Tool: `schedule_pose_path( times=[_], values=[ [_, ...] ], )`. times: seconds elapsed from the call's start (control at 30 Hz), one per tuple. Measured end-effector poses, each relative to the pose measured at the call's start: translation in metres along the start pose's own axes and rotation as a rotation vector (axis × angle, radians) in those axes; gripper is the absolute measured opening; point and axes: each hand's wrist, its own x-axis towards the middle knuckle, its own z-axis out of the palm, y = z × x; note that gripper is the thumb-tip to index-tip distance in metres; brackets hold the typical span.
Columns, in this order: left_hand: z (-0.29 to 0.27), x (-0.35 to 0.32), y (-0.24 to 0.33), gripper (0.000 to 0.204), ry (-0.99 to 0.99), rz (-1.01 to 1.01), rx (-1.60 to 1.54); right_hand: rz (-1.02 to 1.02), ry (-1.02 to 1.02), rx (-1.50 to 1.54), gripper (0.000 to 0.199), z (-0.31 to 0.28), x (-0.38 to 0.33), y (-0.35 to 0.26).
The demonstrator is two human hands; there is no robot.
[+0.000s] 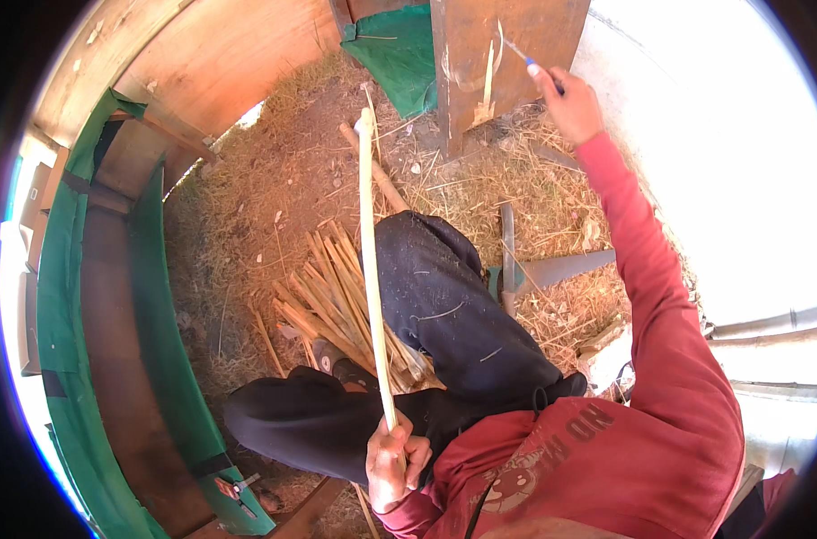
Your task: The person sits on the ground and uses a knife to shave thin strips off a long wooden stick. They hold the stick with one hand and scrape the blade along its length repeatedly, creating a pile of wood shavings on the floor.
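Observation:
My left hand is closed around the lower end of a long, pale, peeled stick. The stick slants up and away past my knee, its far end over the dirt. Stretched out to the far right, my right hand grips a knife with a blue-and-dark handle. The thin blade points up and left, in front of a brown wooden panel; a pale curved sliver shows beside its tip. Below the stick, a pile of split wooden strips lies on the ground by my foot.
A saw and a long-bladed tool lie on straw right of my knee. A thicker stick rests on the dirt ahead. Green sheeting hangs at the back, and a green-edged wooden structure curves along the left.

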Motion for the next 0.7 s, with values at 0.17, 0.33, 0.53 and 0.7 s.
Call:
schedule_pose_path(
  times=[0.17,0.33,0.53,0.7],
  values=[
    [0.011,0.007,0.006,0.026,0.02,0.002,0.13,-0.561,-0.223,0.349,0.04,-0.012,-0.114,-0.065],
    [0.018,0.011,0.006,0.021,-0.026,0.022,0.186,-0.84,-0.398,0.423,0.033,-0.021,-0.185,-0.096],
    [0.031,0.005,0.008,0.019,-0.052,0.022,0.189,-0.674,-0.223,0.239,0.029,-0.015,-0.156,-0.087],
    [0.033,0.007,0.007,0.018,-0.031,0.057,0.171,-0.833,-0.354,0.351,0.027,-0.023,-0.179,-0.094]
  ],
)
